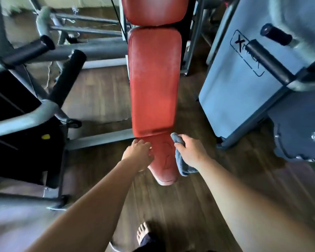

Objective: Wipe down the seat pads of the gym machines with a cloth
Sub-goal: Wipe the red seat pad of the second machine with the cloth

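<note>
Your right hand point(190, 153) clenches the grey cloth point(180, 160) beside the red seat pad point(165, 160) at lower centre; your left hand point(139, 153), blurred, seems spread loosely on its edge

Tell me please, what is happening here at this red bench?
A person stands at the near end of a red padded bench in a gym. The right hand is closed in a grip on a grey cloth, held at the right edge of the small seat pad. The left hand is open and rests on the left edge of the same pad. The cloth hangs beside the pad, not spread on it.
</note>
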`<act>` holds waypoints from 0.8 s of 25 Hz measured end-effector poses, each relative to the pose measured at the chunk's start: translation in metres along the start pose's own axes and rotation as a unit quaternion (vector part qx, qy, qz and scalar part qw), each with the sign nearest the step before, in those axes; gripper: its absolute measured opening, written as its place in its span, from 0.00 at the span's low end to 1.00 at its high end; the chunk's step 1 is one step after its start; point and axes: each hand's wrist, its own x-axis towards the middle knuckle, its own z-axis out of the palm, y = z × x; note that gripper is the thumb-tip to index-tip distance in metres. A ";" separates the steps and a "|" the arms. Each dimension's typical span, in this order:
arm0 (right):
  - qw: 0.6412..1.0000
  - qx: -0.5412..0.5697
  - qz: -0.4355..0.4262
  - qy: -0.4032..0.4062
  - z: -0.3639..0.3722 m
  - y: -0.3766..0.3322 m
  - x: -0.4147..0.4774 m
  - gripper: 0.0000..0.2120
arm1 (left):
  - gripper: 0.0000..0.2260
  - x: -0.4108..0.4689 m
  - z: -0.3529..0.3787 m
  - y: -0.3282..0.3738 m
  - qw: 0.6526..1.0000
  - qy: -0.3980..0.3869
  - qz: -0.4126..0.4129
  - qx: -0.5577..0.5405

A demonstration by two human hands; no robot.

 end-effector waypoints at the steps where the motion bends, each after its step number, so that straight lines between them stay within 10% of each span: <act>1: 1.000 -0.006 -0.001 -0.012 0.011 0.011 0.017 0.16 | 0.21 0.015 0.013 -0.001 1.000 -0.002 -0.013 -0.007; 20: 0.950 -0.221 -0.212 -0.065 0.228 0.168 0.146 0.32 | 0.36 0.153 0.260 -0.071 0.985 0.140 -0.105 -0.009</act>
